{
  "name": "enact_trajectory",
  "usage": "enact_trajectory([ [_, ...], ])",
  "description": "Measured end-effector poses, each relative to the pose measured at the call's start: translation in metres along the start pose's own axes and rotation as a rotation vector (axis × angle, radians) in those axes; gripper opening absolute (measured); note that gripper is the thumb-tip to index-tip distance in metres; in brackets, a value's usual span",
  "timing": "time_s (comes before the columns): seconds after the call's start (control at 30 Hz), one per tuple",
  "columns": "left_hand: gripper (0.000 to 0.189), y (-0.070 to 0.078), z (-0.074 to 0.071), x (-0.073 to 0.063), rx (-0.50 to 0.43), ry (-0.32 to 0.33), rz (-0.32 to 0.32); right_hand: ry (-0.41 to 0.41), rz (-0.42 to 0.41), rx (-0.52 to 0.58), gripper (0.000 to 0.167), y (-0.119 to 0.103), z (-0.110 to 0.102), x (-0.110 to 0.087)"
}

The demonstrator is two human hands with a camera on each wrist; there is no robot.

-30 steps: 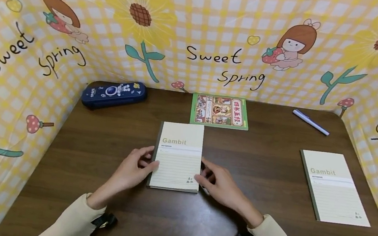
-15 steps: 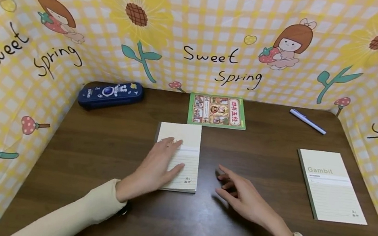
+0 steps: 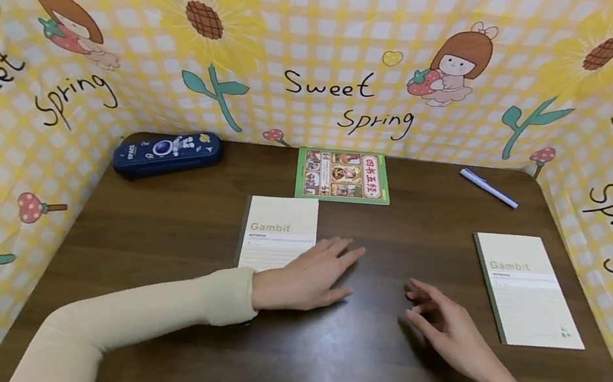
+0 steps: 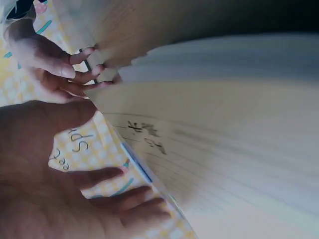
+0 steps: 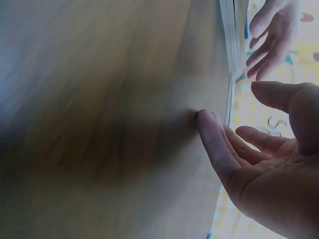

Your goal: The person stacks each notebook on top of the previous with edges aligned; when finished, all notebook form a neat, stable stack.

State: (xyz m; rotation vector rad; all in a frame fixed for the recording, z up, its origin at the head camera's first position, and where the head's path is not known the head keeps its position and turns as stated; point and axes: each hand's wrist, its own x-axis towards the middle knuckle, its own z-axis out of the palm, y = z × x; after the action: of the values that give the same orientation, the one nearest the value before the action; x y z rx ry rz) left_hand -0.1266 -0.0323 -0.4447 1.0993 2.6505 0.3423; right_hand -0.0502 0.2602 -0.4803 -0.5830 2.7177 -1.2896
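A cream notebook [image 3: 279, 216] marked "Gambit" lies near the middle of the dark wooden table; its lower part is hidden by my left hand and sleeve. My left hand [image 3: 305, 277] reaches across its right edge, fingers spread and holding nothing. In the left wrist view the notebook's cover [image 4: 209, 144] and page edges lie beside that hand, seemingly below it. Farther right, my right hand [image 3: 451, 335] is low over the bare table, its fingers loosely bent around nothing. A second "Gambit" notebook [image 3: 527, 303] lies right of that hand, apart from it.
Behind the middle notebook is a green-bordered picture book [image 3: 344, 175]. A dark blue pencil case [image 3: 169, 154] sits at the back left, a light blue pen [image 3: 488, 187] at the back right. Yellow checked cloth [image 3: 328, 42] walls the table's back and sides.
Both hands have let go of the middle notebook's sides. My left hand has passed rightward over its cover, and my right hand has moved right, toward the second notebook. The head view has shifted slightly.
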Motion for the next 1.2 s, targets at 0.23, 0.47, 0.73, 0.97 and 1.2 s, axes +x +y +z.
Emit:
enact_trajectory([
  [0.23, 0.073, 0.021, 0.006, 0.044, 0.051, -0.094, 0.173, 0.074, 0.078, 0.024, 0.051, 0.017, -0.018, -0.015],
  [0.47, 0.072, 0.054, 0.013, 0.087, 0.093, -0.186, 0.249, 0.172, 0.155, 0.056, 0.047, 0.031, -0.039, -0.031],
  [0.73, 0.075, 0.091, 0.026, 0.125, 0.197, -0.274, 0.276, 0.347, 0.198, -0.033, 0.041, 0.052, -0.072, -0.051],
  [0.97, 0.080, 0.123, 0.040, 0.147, 0.299, -0.335, 0.296, 0.464, 0.273, -0.239, 0.036, 0.075, -0.097, -0.076],
  [1.2, 0.077, 0.150, 0.050, 0.161, 0.360, -0.373, 0.285, 0.267, 0.397, -0.378, 0.060, 0.090, -0.105, -0.093],
])
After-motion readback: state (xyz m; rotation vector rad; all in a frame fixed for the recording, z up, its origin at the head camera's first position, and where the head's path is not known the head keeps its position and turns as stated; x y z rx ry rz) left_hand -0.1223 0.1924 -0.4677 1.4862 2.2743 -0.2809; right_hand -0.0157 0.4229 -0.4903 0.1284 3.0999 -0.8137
